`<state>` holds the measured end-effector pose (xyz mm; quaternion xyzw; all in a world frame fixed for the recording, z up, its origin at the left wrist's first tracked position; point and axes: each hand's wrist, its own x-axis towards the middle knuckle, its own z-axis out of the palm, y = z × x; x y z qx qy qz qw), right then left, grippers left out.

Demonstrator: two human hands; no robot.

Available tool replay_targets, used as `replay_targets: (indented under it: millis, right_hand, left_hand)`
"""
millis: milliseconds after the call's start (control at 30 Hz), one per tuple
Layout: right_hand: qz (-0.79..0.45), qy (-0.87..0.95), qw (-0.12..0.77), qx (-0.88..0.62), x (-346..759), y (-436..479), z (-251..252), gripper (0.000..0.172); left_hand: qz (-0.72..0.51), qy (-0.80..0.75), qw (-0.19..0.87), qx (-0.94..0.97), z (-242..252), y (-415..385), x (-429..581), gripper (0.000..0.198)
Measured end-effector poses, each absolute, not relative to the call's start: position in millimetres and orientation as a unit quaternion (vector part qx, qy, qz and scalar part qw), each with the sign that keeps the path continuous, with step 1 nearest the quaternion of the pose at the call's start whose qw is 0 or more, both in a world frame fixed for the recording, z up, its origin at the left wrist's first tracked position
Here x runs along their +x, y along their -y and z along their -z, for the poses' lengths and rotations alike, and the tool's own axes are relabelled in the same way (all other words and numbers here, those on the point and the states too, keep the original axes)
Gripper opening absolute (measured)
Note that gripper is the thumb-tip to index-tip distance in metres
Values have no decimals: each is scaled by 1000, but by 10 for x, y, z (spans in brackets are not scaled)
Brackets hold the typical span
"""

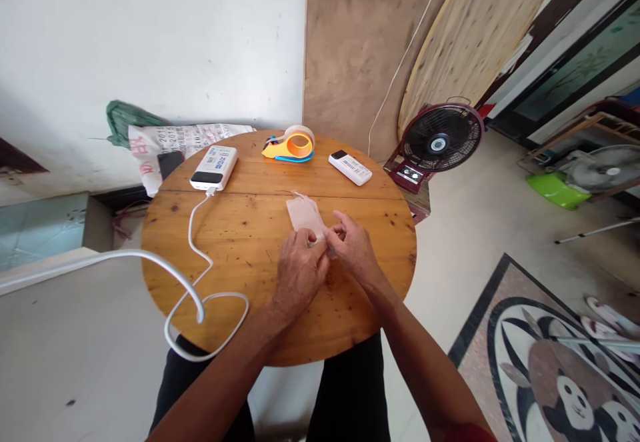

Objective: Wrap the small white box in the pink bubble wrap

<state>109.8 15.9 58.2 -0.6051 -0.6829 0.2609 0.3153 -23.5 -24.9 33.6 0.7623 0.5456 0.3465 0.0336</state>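
Observation:
A thin, pale pinkish crinkled sheet (306, 214) lies near the middle of the round wooden table, its far end spread out and its near end under my fingers. My left hand (300, 265) is closed, thumb and fingertips pinching the sheet's near edge. Right beside it, my right hand (351, 245) pinches the sheet's near right corner with bent fingers. The fingertips of both hands almost meet. Whether the sheet is paper or plastic I cannot make out.
On the table (240, 229) are a white power bank (215, 167) with a white cable (191, 229), an orange tape dispenser (289, 145) and a smaller white device (351, 167). The cable loops over the left edge. A dark red fan (437, 143) stands at the right.

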Motion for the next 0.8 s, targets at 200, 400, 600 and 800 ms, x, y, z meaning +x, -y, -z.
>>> replay_targets:
  millis: [200,400,600,800]
  right_hand:
    - [-358,670,361,-540,1193,130,-587,54]
    - [-353,673,408,-506,1243,289,-461,49]
    - [-394,643,426,-501,1250,226,-403,43]
    - [-381,657,398,-515,1250,166,-496,39]
  left_hand:
    - [-361,-529,63,765,-345,256,-251,12]
    - [-430,-498,131,742,-358,246,-312,27]
    - [-440,-491,126,741,-316,214,-329,15]
    - [-425,-495,116,749,-293,196,-315,11]
